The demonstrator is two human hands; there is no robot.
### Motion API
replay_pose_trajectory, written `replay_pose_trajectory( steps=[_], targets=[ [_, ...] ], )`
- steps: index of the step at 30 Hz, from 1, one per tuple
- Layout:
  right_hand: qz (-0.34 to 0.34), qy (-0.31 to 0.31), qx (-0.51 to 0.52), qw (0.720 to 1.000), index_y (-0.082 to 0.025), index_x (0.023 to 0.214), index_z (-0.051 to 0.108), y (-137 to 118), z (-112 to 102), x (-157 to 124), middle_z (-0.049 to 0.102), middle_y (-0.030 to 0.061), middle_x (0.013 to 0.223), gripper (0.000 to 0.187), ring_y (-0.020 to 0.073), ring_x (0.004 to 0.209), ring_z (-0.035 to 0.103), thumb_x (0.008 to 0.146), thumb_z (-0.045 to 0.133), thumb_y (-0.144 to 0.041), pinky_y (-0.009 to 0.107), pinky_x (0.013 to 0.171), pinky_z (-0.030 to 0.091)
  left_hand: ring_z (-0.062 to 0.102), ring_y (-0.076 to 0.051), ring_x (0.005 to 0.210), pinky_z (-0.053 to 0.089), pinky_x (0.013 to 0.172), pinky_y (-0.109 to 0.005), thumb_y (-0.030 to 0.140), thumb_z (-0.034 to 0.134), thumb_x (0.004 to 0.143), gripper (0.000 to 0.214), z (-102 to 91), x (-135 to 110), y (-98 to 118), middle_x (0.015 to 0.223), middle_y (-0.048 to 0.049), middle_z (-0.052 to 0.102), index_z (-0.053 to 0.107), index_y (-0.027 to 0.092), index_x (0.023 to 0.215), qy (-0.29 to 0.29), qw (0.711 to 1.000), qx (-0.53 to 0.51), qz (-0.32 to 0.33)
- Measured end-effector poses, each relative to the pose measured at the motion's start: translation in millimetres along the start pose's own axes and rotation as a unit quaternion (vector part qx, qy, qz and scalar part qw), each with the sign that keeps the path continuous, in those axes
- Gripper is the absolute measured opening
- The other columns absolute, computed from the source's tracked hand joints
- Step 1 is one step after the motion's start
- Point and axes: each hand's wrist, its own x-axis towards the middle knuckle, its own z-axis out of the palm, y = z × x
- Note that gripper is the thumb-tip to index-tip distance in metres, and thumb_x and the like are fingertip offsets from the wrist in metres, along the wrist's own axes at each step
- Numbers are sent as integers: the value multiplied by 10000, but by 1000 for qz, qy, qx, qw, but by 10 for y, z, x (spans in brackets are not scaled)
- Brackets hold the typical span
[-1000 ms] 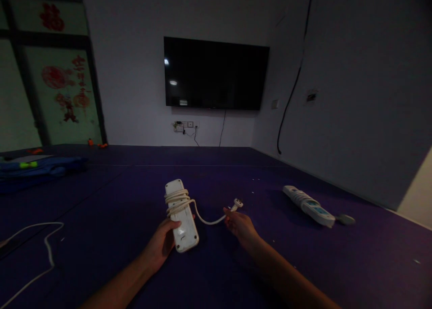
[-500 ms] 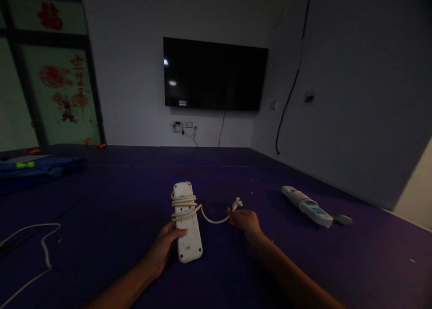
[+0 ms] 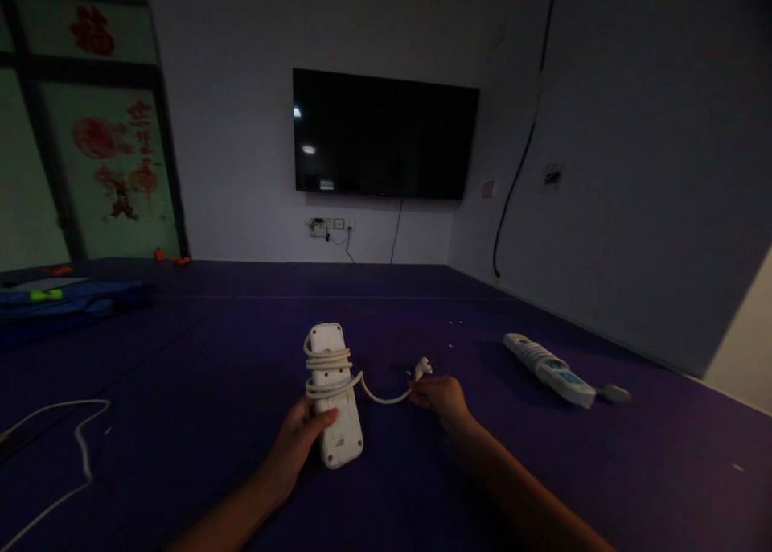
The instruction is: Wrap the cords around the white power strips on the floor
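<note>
A white power strip [image 3: 342, 431] is gripped near its lower end by my left hand [image 3: 301, 430], thumb across its underside, which faces me. Its white cord [image 3: 329, 362] is wound several times around the upper half. From the coils a loose length sags to the right. My right hand [image 3: 439, 397] pinches that cord just below the plug [image 3: 424, 367], whose head sticks up past the fingertips. Farther right, a second white power strip [image 3: 552, 372] lies on the purple surface with its cord wrapped around it.
The purple surface [image 3: 241, 359] reaches to the walls. Another white cable [image 3: 83, 447] lies loosely at the left. A blue cloth item [image 3: 102, 296] rests farther back. A television [image 3: 386, 133] hangs on the far wall, and a black cable [image 3: 515, 182] runs down the right wall.
Very little differs. The plug and the sagging cord have dipped slightly, and the coils have shifted a little on the strip. Both hands keep their holds.
</note>
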Motion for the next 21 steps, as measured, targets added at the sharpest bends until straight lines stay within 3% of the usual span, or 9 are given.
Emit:
replay_pose_trajectory(
  steps=[4, 7, 9, 10, 12, 13, 16, 18, 21],
  targets=[
    [-16, 63, -114, 991, -196, 374, 486, -122, 10, -82, 487, -4, 326, 333, 124, 319, 485, 602, 727, -170, 215, 365, 353, 595, -291, 1027, 421, 916, -380, 340, 740, 591, 404, 24, 0, 19, 1003, -87, 705, 669, 168, 950, 6, 1000, 2, 10],
    [-100, 82, -194, 972, -209, 402, 470, -233, 92, -239, 486, -6, 379, 360, 113, 400, 498, 645, 727, -275, 209, 433, 314, 591, -291, 1037, 429, 909, -369, 371, 755, 572, 444, 42, 0, 11, 1026, -83, 699, 660, 172, 957, 20, 1000, -4, 13],
    [-233, 79, -336, 909, -209, 414, 483, -267, 206, -408, 530, 25, 449, 385, 129, 474, 526, 691, 692, -374, 229, 493, 314, 594, -295, 1031, 438, 897, -370, 400, 756, 570, 468, 52, -3, 1, 1020, -85, 701, 653, 170, 964, 26, 1000, -8, 8],
    [-273, 46, -381, 882, -209, 441, 522, -264, 276, -507, 563, 39, 487, 363, 143, 500, 539, 702, 679, -407, 239, 517, 318, 597, -299, 1025, 444, 889, -372, 417, 754, 573, 481, 55, -4, -4, 1018, -87, 701, 650, 168, 972, 26, 1000, -8, 5],
    [-313, -28, -411, 856, -218, 592, 645, -230, 419, -719, 643, 60, 606, 273, 165, 551, 569, 707, 662, -465, 252, 553, 333, 598, -306, 1023, 451, 878, -378, 448, 747, 582, 510, 60, -6, -14, 1030, -93, 697, 643, 164, 993, 19, 1000, -5, 2],
    [-316, -54, -411, 854, -230, 748, 694, -204, 483, -822, 675, 65, 681, 266, 176, 577, 584, 704, 658, -491, 259, 575, 347, 596, -308, 1029, 451, 880, -378, 463, 744, 585, 523, 61, -6, -19, 1040, -96, 694, 642, 162, 1000, 16, 1000, -2, 4],
    [-308, -90, -394, 862, -253, 1031, 663, -141, 621, -1063, 700, 79, 827, 517, 214, 645, 610, 605, 717, -541, 280, 619, 380, 576, -308, 1067, 433, 915, -373, 494, 739, 584, 557, 61, -3, -45, 1075, -101, 681, 640, 159, 1018, -1, 1000, 7, 22],
    [-303, -114, -398, 859, -247, 1074, 640, -130, 668, -1157, 698, 89, 884, 610, 247, 713, 621, 556, 741, -553, 294, 643, 393, 558, -306, 1098, 416, 944, -372, 492, 742, 584, 570, 61, -1, -68, 1109, -101, 667, 634, 163, 1036, -19, 999, 15, 33],
    [-295, -127, -402, 858, -230, 1068, 636, -150, 699, -1220, 695, 91, 899, 600, 260, 747, 619, 558, 744, -526, 296, 641, 402, 520, -304, 1152, 387, 984, -383, 473, 731, 613, 549, 69, -10, -95, 1164, -92, 641, 625, 182, 1067, -40, 998, 31, 36]
  ],
)
